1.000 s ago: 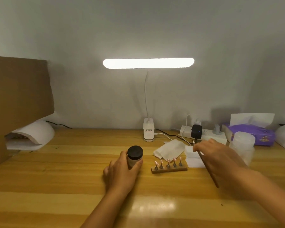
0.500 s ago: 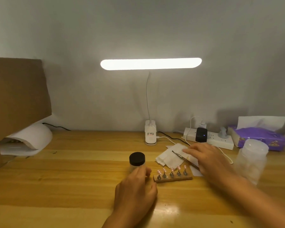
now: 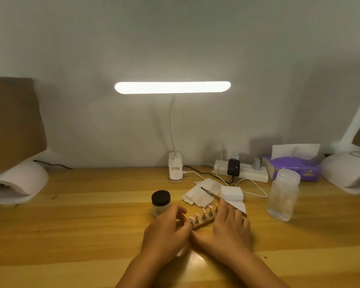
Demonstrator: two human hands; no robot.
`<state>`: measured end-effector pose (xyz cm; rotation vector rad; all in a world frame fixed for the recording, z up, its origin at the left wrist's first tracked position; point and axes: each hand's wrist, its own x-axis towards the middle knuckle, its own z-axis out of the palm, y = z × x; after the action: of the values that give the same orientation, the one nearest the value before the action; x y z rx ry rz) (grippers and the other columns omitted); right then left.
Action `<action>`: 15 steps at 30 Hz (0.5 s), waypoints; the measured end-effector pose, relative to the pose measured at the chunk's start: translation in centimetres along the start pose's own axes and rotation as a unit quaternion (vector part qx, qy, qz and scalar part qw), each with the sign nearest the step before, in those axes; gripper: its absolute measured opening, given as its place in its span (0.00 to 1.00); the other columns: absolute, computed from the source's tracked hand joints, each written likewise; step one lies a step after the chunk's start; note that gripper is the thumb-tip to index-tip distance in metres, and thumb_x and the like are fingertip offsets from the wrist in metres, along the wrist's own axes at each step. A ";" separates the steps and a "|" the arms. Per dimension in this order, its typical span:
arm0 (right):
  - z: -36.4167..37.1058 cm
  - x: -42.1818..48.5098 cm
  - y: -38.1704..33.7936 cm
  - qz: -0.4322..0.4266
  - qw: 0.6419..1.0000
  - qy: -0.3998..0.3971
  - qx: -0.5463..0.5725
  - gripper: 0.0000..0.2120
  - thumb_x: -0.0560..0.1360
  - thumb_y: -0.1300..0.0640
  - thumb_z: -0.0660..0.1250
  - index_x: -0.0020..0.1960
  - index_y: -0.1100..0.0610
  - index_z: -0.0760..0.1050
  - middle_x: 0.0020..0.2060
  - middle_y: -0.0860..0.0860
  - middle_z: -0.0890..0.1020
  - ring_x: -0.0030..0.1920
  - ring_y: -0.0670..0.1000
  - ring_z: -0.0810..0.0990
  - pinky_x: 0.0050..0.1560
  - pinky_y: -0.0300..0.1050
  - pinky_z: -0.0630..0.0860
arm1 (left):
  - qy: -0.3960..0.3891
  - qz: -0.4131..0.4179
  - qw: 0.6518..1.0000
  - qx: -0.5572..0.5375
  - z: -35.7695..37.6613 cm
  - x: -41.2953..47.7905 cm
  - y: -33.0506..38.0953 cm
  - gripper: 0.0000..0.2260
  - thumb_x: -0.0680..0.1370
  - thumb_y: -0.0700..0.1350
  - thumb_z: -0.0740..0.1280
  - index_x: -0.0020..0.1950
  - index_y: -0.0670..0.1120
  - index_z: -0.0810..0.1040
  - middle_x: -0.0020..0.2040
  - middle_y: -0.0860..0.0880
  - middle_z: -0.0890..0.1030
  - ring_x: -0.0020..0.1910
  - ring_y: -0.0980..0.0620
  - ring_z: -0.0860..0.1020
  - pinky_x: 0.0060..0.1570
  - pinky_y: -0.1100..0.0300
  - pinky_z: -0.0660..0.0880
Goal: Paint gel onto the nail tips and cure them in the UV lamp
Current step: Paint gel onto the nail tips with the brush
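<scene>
A small wooden holder (image 3: 204,220) with several pink nail tips on metal stands lies on the table in front of me. My left hand (image 3: 166,227) pinches its left end with curled fingers. My right hand (image 3: 229,225) covers its right end, with the thumb along the front edge. A frosted gel jar (image 3: 160,202) with a black lid stands just left of the holder, free of both hands. The thin brush (image 3: 210,193) lies across the white wipes (image 3: 197,194). A white UV lamp (image 3: 349,173) sits at the far right.
A lit desk lamp (image 3: 175,169) stands at the back wall beside a power strip (image 3: 241,173) with trailing cables. A clear plastic jar (image 3: 283,194), a purple tissue pack (image 3: 293,165) and a white pad stack (image 3: 231,193) are on the right. A second white dome (image 3: 19,181) and cardboard are on the left.
My left hand let go of the gel jar and moved right to the holder. My right hand laid the brush on the wipes and came down to the holder's right end.
</scene>
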<state>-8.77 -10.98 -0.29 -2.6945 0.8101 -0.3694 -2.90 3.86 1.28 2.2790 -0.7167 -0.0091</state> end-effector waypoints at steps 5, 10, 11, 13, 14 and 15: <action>-0.1 -0.8 -1.2 0.018 0.999 0.019 0.027 0.55 0.64 0.28 0.63 0.77 0.53 0.40 0.76 0.52 0.54 0.73 0.56 0.54 0.72 0.50 0.55 | -0.006 -0.001 1.000 -0.006 0.5 -0.7 1.1 0.16 0.74 0.59 0.67 0.58 0.61 0.66 0.51 0.62 0.76 0.46 0.62 0.76 0.37 0.68 0.68; -3.2 -2.8 2.0 -0.040 0.990 0.059 0.122 0.56 0.57 0.33 0.67 0.71 0.42 0.34 0.65 0.37 0.49 0.65 0.47 0.49 0.70 0.47 0.55 | -0.048 0.033 0.995 -0.082 1.6 -0.8 3.7 0.12 0.72 0.59 0.69 0.54 0.60 0.73 0.48 0.62 0.78 0.43 0.62 0.77 0.37 0.69 0.70; -4.3 -3.2 3.4 -0.047 0.989 0.069 0.125 0.55 0.57 0.36 0.67 0.70 0.40 0.33 0.64 0.36 0.49 0.65 0.45 0.49 0.70 0.46 0.55 | -0.083 0.036 0.990 -0.110 2.3 -0.7 4.9 0.11 0.72 0.59 0.69 0.52 0.61 0.74 0.47 0.62 0.78 0.44 0.63 0.77 0.37 0.71 0.70; -6.2 -4.2 6.5 -0.041 0.988 0.074 0.131 0.52 0.59 0.42 0.65 0.71 0.39 0.33 0.68 0.37 0.50 0.67 0.44 0.49 0.72 0.46 0.53 | -0.168 0.035 0.969 -0.179 4.4 -0.5 7.6 0.11 0.72 0.56 0.72 0.52 0.60 0.75 0.47 0.60 0.79 0.43 0.64 0.77 0.37 0.72 0.72; -7.0 -4.5 7.7 -0.033 0.988 0.065 0.138 0.51 0.60 0.45 0.65 0.72 0.39 0.34 0.72 0.39 0.51 0.70 0.44 0.49 0.73 0.45 0.52 | -0.209 0.022 0.951 -0.228 5.2 -0.5 8.7 0.12 0.73 0.54 0.73 0.53 0.59 0.76 0.46 0.58 0.80 0.41 0.63 0.77 0.37 0.71 0.73; -7.8 -4.8 9.1 -0.022 0.987 0.056 0.148 0.52 0.62 0.45 0.66 0.73 0.40 0.34 0.73 0.40 0.52 0.71 0.44 0.51 0.73 0.43 0.52 | -0.254 0.006 0.926 -0.280 6.1 -0.5 10.2 0.13 0.73 0.52 0.74 0.55 0.58 0.76 0.45 0.56 0.81 0.40 0.61 0.78 0.37 0.69 0.73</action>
<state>-19.63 -17.12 2.87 -2.4332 0.6677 -0.6058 -9.61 -5.70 3.37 1.7176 -0.8535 -0.7305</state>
